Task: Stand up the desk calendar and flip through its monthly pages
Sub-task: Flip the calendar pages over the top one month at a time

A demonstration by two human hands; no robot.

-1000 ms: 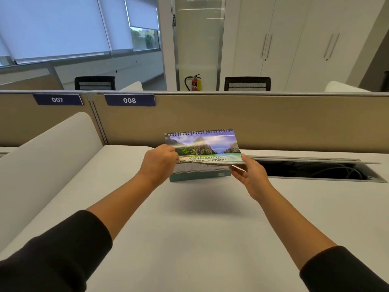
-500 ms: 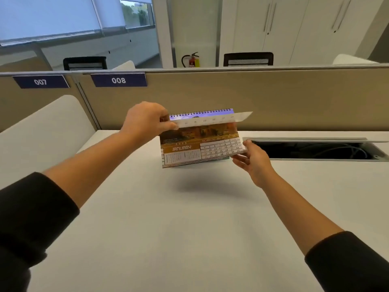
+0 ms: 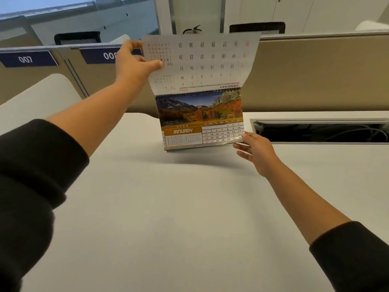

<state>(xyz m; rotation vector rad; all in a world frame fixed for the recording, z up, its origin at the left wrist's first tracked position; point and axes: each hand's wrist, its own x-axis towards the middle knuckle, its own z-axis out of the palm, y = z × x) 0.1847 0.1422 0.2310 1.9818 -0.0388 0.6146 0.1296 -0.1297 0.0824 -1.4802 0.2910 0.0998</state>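
The desk calendar (image 3: 202, 121) stands on the white desk (image 3: 168, 207) between the hands. The left hand (image 3: 131, 60) pinches the raised cover page (image 3: 200, 62) at its left edge, thumb in front. The right hand (image 3: 255, 151) touches the calendar's lower right corner, apparently steadying it. The JANUARY page faces the camera.

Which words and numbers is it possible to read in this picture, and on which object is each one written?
"JANUARY", "2026", dates 1 to 31: front page of the calendar.
"JANUARY", upside down, dates up to 31: lifted page, pinched by the left hand.
"007": left partition label.
"008": second label, partly hidden by the hand.
Weekday row, photo caption, mini calendars: too small to read.
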